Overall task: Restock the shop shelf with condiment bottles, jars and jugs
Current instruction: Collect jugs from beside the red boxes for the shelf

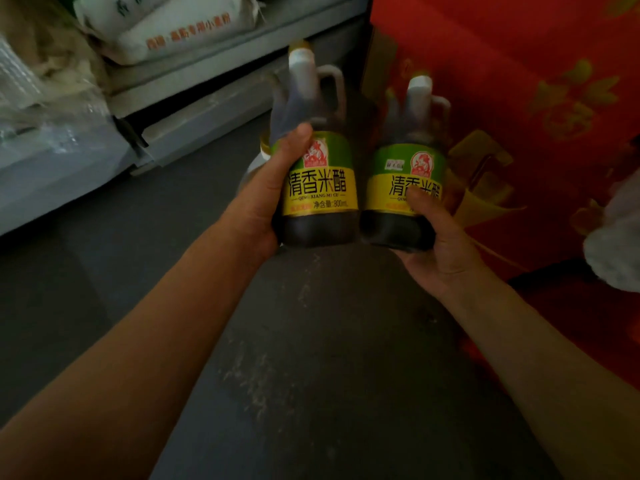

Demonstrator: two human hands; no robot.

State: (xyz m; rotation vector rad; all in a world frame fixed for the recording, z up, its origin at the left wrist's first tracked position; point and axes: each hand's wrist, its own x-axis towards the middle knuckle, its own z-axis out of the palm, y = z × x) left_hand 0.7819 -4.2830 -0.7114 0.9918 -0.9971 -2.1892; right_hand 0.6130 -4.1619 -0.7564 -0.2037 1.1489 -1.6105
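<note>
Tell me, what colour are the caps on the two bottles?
Both caps are white: left bottle cap, right bottle cap, seen in the head view.

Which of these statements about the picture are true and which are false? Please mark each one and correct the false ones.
1. Each hand holds one bottle. True: the left hand grips the left bottle and the right hand grips the right bottle.
2. The bottles have red labels. False: both labels are green and yellow.
3. Both bottles have white caps. True.
4. The bottles stand on the shelf. False: both are held in the air above the grey floor, and the shelf is behind them to the left.
5. A red box is at the right. True: the red box stands behind the right bottle.
</note>
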